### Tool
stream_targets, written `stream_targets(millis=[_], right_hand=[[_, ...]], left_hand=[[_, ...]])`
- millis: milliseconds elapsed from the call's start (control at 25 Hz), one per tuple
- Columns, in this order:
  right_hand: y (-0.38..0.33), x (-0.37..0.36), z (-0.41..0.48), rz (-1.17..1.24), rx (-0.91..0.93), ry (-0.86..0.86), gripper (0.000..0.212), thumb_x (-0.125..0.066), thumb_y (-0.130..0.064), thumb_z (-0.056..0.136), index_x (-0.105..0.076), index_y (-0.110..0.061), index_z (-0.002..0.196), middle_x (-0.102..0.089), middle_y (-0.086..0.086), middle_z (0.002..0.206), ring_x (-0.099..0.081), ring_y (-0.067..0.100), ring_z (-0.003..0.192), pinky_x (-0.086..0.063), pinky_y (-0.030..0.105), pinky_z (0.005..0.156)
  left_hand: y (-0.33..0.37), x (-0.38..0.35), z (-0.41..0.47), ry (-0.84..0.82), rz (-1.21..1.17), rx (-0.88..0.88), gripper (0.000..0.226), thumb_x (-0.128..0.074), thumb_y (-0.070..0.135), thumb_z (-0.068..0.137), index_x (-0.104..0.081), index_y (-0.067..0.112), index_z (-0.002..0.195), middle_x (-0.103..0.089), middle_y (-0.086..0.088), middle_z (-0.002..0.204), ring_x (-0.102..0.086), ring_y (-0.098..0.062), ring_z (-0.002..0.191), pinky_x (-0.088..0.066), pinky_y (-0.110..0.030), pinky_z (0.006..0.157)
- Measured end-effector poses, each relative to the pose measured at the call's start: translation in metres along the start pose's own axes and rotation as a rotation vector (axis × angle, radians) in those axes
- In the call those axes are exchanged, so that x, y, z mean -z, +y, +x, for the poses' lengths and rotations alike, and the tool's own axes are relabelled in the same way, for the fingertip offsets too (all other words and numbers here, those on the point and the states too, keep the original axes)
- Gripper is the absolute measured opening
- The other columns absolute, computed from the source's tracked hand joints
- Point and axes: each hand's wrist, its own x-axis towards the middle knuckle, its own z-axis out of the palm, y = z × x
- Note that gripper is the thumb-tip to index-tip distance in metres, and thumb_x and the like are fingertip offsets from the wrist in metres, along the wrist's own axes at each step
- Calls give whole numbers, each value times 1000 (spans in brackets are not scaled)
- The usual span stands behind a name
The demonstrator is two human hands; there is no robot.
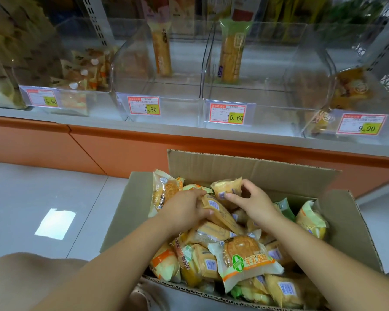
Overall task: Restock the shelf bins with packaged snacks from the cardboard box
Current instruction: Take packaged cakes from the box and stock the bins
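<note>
Right hand (255,204) pinches a snack (227,186), left hand (184,208) clamps another (220,213), both in the box (245,167) at 6 o'clock. I'm mid-pickup; next, lift to the bins (157,86) at 12.

2 middle bins (157,95) stand nearly bare; the cardboard box (252,169) rear flap rises before them.
</note>
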Motion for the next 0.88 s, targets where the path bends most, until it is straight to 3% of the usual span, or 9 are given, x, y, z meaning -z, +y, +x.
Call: stream_targets(millis=[120,240,320,440,560,640,720,800,880], right_hand=[[-5,23,-2,196,-24,7,30,-69,-42,84,-61,-32,111,-66,-14,112,-60,4,106,-50,26,87],[-5,39,-4,578,-98,-42,44,-63,-46,83,-61,-25,122,-69,-2,118,-62,17,113,-46,44,102],[-6,43,-8,758,-168,-102,41,-54,-44,88,-62,-22,122,-70,7,116,-66,21,105,-50,42,93],[-6,41,-14,972,-371,-251,47,-50,-47,91,-61,-17,125,-71,11,109,-70,24,97,-56,42,81],[-11,36,-23,1009,-476,-444,60,-53,-56,88,-57,-12,128,-66,17,116,-66,32,102,-55,47,85],[-15,33,-29,913,-446,-549,72,-73,-57,73,-56,-14,128,-64,20,121,-65,35,103,-56,46,80],[-16,32,-31,860,-423,-626,88,-93,-44,51,-57,-12,126,-66,21,119,-68,35,100,-58,43,73],[-15,32,-32,831,-406,-661,96,-97,-32,45,-54,-11,128,-66,22,118,-68,34,97,-59,40,68],[-15,32,-31,834,-401,-640,98,-97,-28,45,-52,-9,130,-67,22,115,-69,33,95,-60,39,66]], left_hand=[[1,10,2,59,22,-22,50,-61,47,92,-55,26,136,-60,1,115,-59,-15,101,-44,-25,86],[7,21,2,132,-72,-25,30,-48,47,98,-68,25,100,-52,1,108,-58,-13,95,-41,-25,82],[11,25,5,170,-147,-7,44,-42,44,101,-63,12,81,-59,-4,92,-59,-16,82,-42,-26,70],[15,28,8,213,-219,17,47,-40,41,103,-54,9,72,-57,-5,69,-55,-18,66,-40,-28,60],[22,27,8,282,-233,67,46,-40,42,101,-47,13,67,-51,-2,62,-51,-18,62,-38,-33,59],[27,26,9,305,-242,116,49,-40,47,100,-41,14,64,-46,0,59,-50,-20,62,-38,-32,57],[29,25,13,243,-284,195,53,-40,57,97,-41,13,68,-47,-4,63,-57,-27,68,-53,-36,63],[31,28,14,95,-475,346,63,-44,70,89,-54,8,78,-58,-8,71,-66,-27,72,-60,-38,64],[33,31,14,-70,-883,464,64,-60,69,80,-66,9,99,-72,-9,83,-72,-21,76,-61,-35,67]])
